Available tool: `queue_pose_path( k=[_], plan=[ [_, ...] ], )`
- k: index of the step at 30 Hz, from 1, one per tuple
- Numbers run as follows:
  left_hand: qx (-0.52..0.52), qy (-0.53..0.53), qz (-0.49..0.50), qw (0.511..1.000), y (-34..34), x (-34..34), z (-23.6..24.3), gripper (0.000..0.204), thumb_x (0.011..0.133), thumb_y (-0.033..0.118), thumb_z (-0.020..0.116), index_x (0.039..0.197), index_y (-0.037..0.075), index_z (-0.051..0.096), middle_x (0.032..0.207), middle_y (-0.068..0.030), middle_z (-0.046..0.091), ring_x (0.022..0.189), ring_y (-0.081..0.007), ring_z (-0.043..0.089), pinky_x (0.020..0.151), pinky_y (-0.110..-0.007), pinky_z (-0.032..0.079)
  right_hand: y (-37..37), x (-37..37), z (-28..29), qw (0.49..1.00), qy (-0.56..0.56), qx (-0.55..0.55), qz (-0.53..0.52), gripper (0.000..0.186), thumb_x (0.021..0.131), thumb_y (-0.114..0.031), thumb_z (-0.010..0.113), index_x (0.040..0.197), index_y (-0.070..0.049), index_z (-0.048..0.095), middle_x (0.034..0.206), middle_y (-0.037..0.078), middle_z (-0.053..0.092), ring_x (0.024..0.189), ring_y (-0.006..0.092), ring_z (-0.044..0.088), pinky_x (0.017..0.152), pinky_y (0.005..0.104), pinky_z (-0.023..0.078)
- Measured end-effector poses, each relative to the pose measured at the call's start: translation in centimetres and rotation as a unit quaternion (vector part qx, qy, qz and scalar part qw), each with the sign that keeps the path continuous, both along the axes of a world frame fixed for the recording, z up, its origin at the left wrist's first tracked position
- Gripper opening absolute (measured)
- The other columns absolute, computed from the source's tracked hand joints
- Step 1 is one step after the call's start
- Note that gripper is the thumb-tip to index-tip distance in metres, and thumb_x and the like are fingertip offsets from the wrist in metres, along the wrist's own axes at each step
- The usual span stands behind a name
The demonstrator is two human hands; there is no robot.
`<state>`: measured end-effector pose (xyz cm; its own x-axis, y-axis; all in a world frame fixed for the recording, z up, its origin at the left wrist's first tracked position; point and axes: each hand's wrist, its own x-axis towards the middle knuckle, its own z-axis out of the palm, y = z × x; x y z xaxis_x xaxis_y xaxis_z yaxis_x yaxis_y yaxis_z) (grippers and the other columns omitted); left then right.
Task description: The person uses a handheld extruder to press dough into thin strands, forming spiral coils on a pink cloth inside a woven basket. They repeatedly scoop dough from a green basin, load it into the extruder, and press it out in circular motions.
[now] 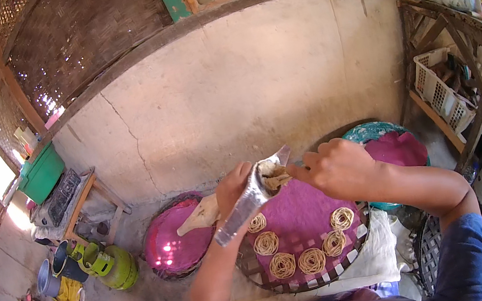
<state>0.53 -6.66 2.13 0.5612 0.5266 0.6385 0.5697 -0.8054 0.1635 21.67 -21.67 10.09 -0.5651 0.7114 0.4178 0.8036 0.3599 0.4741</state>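
My left hand is wrapped round a hand press with a pale wooden handle and a shiny metal part. Tan dough fills the press's round opening. At that opening my right hand is closed, its fingertips on the dough. Below both hands, a purple sheet covers a round woven tray. Several coiled rings of thin dough strands lie on the sheet in a curve along the tray's near side.
White cloth lies under the tray. Purple-lined round trays stand left and right. A green gas cylinder and a low wooden table are at left. A wooden rack with a white basket stands at right.
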Motion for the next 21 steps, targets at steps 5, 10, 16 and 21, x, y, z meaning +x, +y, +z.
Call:
queue_pose_path(
  k=[5, 10, 16, 21],
  plan=[
    [0.019, -0.079, 0.107, 0.991, 0.6, -1.7, 0.2, 0.044, 0.061, 0.015, 0.079, 0.102, 0.01, 0.062, 0.095, -0.0091, 0.064, 0.087, -0.0304, 0.063, 0.076, -0.037, 0.051, -2.0, 1.1, 0.5, 0.997, 0.041, -0.002, -0.058, 0.038, 0.078, -0.012, 0.058, 0.115, -0.007, 0.063, 0.076, 0.006, 0.063, 0.066, 0.0203, 0.066, 0.053, 0.0323, 0.051],
    [0.049, -0.091, 0.05, 0.993, 1.3, -2.0, 0.3, 0.032, 0.067, 0.02, 0.074, 0.095, 0.01, 0.062, 0.088, -0.0104, 0.063, 0.08, -0.0302, 0.064, 0.067, -0.037, 0.051, -0.7, 2.4, -0.1, 0.994, 0.063, 0.084, -0.017, 0.043, 0.074, -0.014, 0.06, 0.116, -0.014, 0.064, 0.071, 0.004, 0.059, 0.061, 0.0206, 0.064, 0.05, 0.0339, 0.05],
    [0.084, -0.038, 0.017, 0.996, 1.2, 0.3, -1.0, 0.024, 0.073, 0.022, 0.068, 0.092, 0.01, 0.059, 0.083, -0.0099, 0.06, 0.074, -0.0305, 0.062, 0.061, -0.036, 0.05, 0.9, -0.4, -0.9, 1.0, 0.019, -0.012, -0.01, 0.04, 0.076, -0.013, 0.059, 0.116, -0.014, 0.063, 0.071, 0.003, 0.06, 0.062, 0.0212, 0.064, 0.052, 0.0324, 0.05],
    [0.058, -0.061, 0.094, 0.992, 2.4, -2.2, -1.4, 0.028, 0.075, 0.025, 0.071, 0.098, 0.012, 0.063, 0.091, -0.0083, 0.066, 0.081, -0.0291, 0.065, 0.071, -0.039, 0.052, -2.0, 1.0, -0.2, 0.994, 0.095, -0.015, -0.05, 0.036, 0.075, -0.011, 0.058, 0.111, -0.01, 0.064, 0.075, 0.006, 0.063, 0.06, 0.0217, 0.065, 0.049, 0.0341, 0.049]
  ],
)
